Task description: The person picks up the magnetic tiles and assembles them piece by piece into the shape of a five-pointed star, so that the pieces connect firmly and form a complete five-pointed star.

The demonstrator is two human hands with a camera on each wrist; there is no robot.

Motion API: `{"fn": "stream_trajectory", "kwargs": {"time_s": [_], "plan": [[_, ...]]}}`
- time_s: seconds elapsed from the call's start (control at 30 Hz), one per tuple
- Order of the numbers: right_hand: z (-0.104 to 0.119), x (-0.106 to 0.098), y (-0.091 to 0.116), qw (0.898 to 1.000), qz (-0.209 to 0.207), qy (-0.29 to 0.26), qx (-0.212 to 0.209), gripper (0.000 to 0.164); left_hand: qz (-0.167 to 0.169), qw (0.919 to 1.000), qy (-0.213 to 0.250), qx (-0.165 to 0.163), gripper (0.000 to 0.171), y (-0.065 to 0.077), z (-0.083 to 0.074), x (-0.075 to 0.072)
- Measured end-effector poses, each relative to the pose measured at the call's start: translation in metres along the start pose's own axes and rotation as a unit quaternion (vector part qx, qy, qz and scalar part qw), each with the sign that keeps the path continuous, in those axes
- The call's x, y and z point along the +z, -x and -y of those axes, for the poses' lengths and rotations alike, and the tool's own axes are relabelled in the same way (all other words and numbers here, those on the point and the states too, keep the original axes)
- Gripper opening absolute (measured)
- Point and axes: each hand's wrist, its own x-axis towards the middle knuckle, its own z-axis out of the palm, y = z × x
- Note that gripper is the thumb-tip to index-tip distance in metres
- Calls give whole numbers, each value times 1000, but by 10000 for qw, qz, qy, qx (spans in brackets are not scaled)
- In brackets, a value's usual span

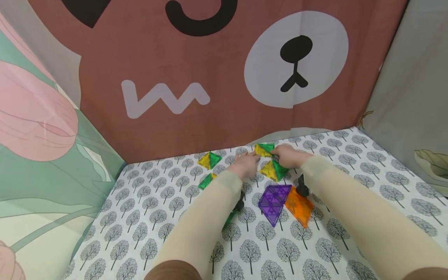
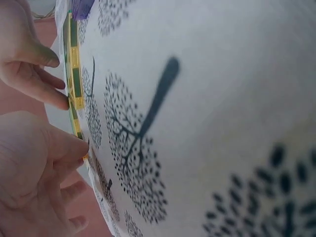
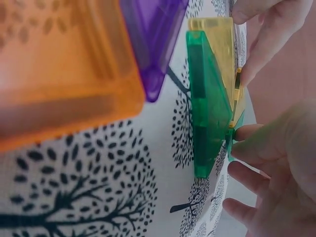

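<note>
Flat on the cloth, a far pair of translucent tiles, yellow [image 1: 262,151] and green [image 1: 268,146], lies between both hands. With extended fingers, my left hand [image 1: 246,165] touches its yellow side. My right hand [image 1: 288,156] has its fingertips at its green side; in the right wrist view they meet a green edge, and whether they pinch it is hard to tell. Just nearer lies a second pair, a yellow tile [image 3: 217,42] beside a green tile [image 3: 210,108]. Closer still are purple tiles [image 1: 273,200] next to orange tiles [image 1: 299,207].
Left of the hands lie another yellow tile [image 1: 204,160] and green tile [image 1: 214,158], and a green piece [image 1: 205,181] partly behind the left sleeve. A dark green tile [image 1: 229,220] shows under that forearm. The tree-print cloth [image 1: 147,217] meets a brown curtain [image 1: 168,136] behind.
</note>
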Motion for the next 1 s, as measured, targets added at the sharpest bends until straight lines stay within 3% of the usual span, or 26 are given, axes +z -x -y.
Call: {"fn": "stream_trajectory", "kwargs": {"time_s": [0.2,0.53,0.83,1.0], "plan": [[9,-2,5,9998,154,-130,88,63,114,9997,206,106,61,2,5,-1],[22,0,13,9987,258,433,-75,59,-44,9995,175,-267,58,3,4,-1],[19,0,19,9987,384,320,43,61,-35,9999,91,-109,61,2,4,-1],[20,1,18,9988,378,314,67,60,22,9997,165,-188,60,-1,3,1]]}}
